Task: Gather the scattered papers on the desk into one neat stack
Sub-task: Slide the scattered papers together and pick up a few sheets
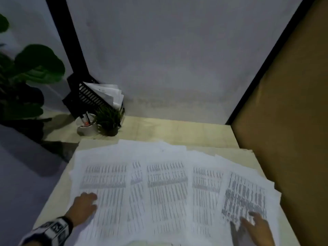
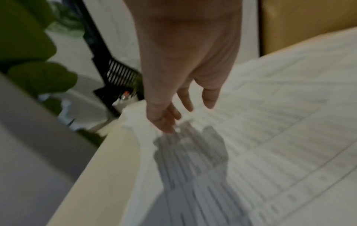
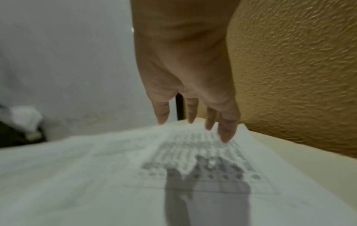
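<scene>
Hands come first, nearest to us: our left hand (image 1: 83, 206) lies over the left border of the spread, fingers straight and relaxed, and the left wrist view shows its fingertips (image 2: 168, 126) just above or barely touching the sheet, gripping nothing. Our right hand (image 1: 255, 226) hovers low over the rightmost sheet, fingers (image 3: 226, 134) extended and slightly parted, also holding nothing; whether they touch the paper we cannot tell.

Between and beyond the hands the papers (image 1: 166, 189) are fanned in a wide overlapping row across the counter (image 1: 177, 128), printed tables facing up, the rightmost sheet turned at an angle to the others. Their edges do not line up anywhere that we can see.

So we judge the task barely begun: no stack exists yet, and the whole job of sweeping the sheets inward, squaring the edges and setting one pile is left. With a hand at each end, the likely step is a push toward the middle; the thin overlapping sheets could buckle or slide under one another.

Farther back on the counter stand a white pen cup (image 1: 87, 126) and a small potted plant (image 1: 109, 121), with a black file rack (image 1: 85, 96) holding more paper behind them, and a brown panel (image 1: 287, 103) on the right.
</scene>
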The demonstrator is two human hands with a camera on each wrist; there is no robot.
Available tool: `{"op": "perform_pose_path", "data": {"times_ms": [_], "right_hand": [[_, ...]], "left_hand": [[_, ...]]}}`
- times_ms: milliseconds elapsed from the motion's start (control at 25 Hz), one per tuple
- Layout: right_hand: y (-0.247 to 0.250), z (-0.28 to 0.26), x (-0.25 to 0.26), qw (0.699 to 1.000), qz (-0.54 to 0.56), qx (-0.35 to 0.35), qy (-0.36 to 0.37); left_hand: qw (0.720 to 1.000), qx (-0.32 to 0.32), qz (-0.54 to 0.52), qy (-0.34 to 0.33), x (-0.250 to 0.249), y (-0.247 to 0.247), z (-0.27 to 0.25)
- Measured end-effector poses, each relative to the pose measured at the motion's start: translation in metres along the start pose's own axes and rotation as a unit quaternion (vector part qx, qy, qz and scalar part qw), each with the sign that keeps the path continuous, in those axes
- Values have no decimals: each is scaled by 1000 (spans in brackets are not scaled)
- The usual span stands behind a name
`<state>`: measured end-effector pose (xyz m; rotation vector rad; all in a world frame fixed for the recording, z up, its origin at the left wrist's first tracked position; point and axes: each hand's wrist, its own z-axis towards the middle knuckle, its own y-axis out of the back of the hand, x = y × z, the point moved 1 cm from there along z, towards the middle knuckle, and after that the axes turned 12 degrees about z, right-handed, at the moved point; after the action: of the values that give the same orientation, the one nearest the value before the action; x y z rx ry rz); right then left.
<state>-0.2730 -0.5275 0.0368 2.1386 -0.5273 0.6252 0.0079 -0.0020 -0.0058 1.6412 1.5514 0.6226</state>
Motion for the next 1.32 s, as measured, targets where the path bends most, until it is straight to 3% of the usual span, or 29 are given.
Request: {"op": "perform_pose_path", "data": {"times_ms": [120,160,360,480,640,720,920,1040,1120,1240,1320], "right_hand": [[0,2,6,992,-76,-77,-60],[-2,-1,6,991,-81,-89,-55],[-30,2,5,986,-166,-21,-12],[-22,15,0,985,-133,-87,-64],[-9,24,0,988,-98,-113,-44],[-13,20,7,978,-136,-146,-56],[-34,14,17,971,-193,-138,-29],[-37,17,19,977,-202,-58,-14],[-36,19,17,981,-188,-44,-13],[-38,20,18,983,-174,-48,-17],[-43,18,23,983,-183,-21,-13]], "left_hand": [[982,-85,6,169,9,-6,12],[976,-106,-25,189,8,-6,13],[969,-96,-50,220,1,-1,15],[961,-92,-69,251,1,1,20],[947,-52,-42,315,3,11,23],[946,-41,-45,319,3,12,25],[953,-33,-37,300,1,12,29],[963,-37,-49,263,-6,14,24],[967,-59,-115,220,-16,9,22],[933,-94,-296,180,-34,7,15],[930,-77,-322,160,-43,7,11]]}}
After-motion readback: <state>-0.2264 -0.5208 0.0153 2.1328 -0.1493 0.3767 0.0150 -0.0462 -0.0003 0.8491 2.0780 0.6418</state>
